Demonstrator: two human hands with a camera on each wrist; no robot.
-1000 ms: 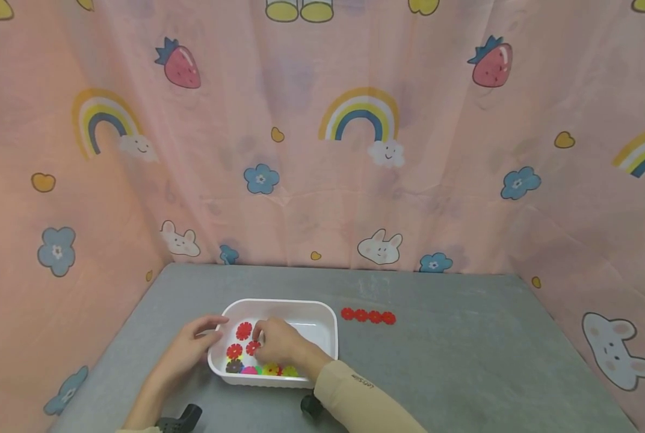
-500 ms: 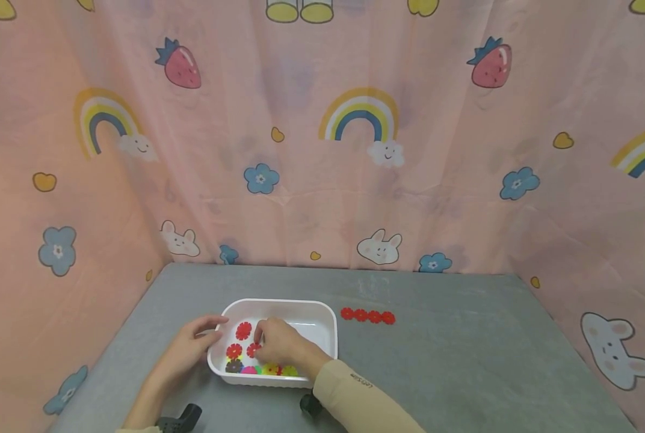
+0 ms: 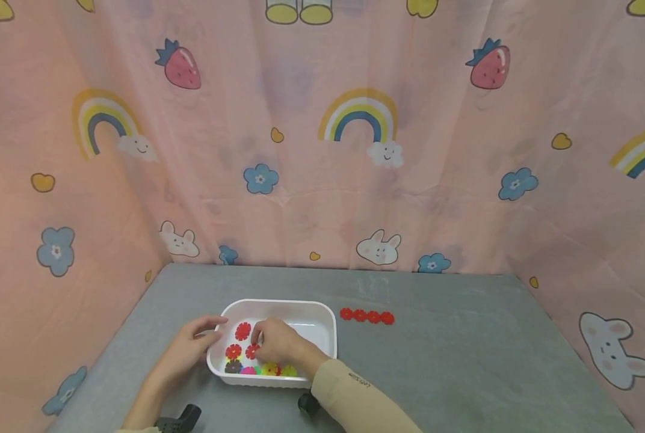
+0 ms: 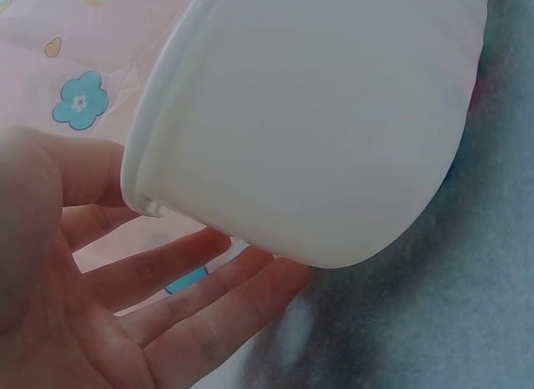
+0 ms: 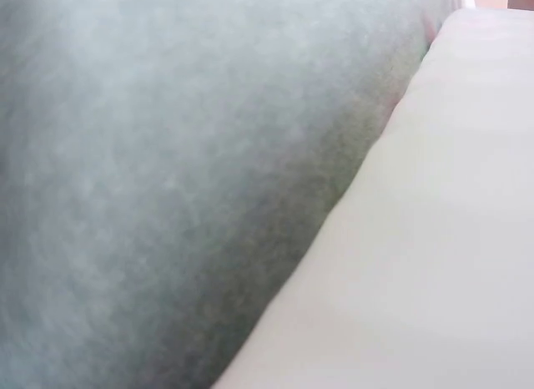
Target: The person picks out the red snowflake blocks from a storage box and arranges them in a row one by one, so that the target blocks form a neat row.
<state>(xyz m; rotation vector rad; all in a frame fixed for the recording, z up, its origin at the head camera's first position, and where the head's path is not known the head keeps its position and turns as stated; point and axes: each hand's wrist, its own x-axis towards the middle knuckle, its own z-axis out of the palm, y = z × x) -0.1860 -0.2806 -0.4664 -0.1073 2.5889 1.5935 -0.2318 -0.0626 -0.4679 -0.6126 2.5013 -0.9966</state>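
Observation:
A white plastic tray (image 3: 328,337) stands on the grey table. My left hand (image 3: 188,346) holds its left end. In the left wrist view the thumb meets the rim, and the left hand's fingers (image 4: 200,322) spread against the outer wall. Inside the tray, my right hand (image 3: 281,343) has its thumb and fingertips at a red flower-shaped plastic disc (image 3: 251,352), partly covered by them. Two more red discs lie beside it, one higher (image 3: 242,331) and one to the left (image 3: 233,351). The right wrist view shows only the tray's outer wall (image 5: 417,239) and the table.
More discs lie along the tray's near side: dark grey (image 3: 233,366), pink (image 3: 248,370), yellow (image 3: 270,368) and others. Right of the tray, a joined row of red discs (image 3: 366,316) lies on the table (image 3: 463,349). A patterned pink curtain (image 3: 301,216) stands behind.

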